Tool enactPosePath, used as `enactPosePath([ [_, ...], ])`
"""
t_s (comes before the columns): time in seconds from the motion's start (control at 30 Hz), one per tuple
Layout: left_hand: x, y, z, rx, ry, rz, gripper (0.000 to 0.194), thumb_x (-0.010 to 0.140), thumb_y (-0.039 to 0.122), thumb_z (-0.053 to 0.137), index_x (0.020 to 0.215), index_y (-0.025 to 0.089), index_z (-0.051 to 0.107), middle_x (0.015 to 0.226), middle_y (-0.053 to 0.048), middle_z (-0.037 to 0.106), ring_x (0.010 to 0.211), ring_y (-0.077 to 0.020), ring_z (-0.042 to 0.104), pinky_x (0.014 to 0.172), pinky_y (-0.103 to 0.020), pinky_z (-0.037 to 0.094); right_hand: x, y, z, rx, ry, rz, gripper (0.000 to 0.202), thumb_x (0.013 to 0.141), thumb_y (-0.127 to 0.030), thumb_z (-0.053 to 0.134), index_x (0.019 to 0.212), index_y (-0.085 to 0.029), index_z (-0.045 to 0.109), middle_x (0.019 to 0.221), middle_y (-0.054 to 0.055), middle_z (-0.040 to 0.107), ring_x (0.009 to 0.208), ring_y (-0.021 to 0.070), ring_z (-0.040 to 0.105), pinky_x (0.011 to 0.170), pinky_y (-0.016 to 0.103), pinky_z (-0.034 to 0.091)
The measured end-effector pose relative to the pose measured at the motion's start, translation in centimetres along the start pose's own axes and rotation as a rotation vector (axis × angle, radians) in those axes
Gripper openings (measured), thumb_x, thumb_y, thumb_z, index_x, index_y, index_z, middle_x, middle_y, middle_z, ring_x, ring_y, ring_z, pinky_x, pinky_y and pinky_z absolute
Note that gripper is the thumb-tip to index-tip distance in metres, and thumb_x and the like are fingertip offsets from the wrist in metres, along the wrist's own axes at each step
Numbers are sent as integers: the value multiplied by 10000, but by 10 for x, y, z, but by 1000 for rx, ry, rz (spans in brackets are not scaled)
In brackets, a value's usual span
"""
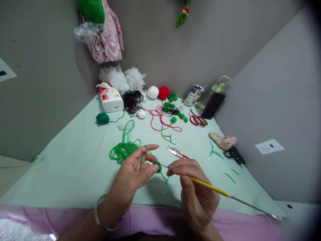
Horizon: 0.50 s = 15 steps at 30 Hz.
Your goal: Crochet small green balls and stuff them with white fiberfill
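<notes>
Between thumb and fingers, my left hand pinches a small green crocheted piece, with green yarn looped over its raised index finger. My right hand grips a crochet hook with a yellow handle; its thin metal tip reaches the green piece. The hook's other metal end points toward the lower right. A loose pile of green yarn lies just beyond my left hand. Small thread snips rest on the table past my right fingers.
On the pale green tabletop stand a tissue pack, white and red yarn balls, a pen cup and a bottle. Red-handled scissors, tangled red yarn and a black hair clip lie around.
</notes>
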State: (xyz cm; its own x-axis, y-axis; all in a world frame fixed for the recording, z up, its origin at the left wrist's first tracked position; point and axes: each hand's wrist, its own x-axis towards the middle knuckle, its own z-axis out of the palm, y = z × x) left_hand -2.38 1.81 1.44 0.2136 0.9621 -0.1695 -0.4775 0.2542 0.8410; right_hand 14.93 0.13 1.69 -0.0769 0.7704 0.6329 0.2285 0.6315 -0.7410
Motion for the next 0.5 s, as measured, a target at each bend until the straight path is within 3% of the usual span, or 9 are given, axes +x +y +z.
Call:
enactPosePath([
  [0.23,-1,-1,-2,52,7,12,487,847,281,858,1300,254,685,870,33,588,566,-40,341,499,-192,279,4,-2,-3,22,-37,6,284,1017,-76,525,1121,-247,726,934,30,737,919,187,669,838,353,546],
  [0.5,0,2,-10,112,-52,-10,834,816,274,881,1553,250,494,776,32,594,655,-98,426,640,-233,343,8,2,0,207,-15,141,243,1043,-133,526,1017,-232,747,811,30,699,811,193,668,760,361,542],
])
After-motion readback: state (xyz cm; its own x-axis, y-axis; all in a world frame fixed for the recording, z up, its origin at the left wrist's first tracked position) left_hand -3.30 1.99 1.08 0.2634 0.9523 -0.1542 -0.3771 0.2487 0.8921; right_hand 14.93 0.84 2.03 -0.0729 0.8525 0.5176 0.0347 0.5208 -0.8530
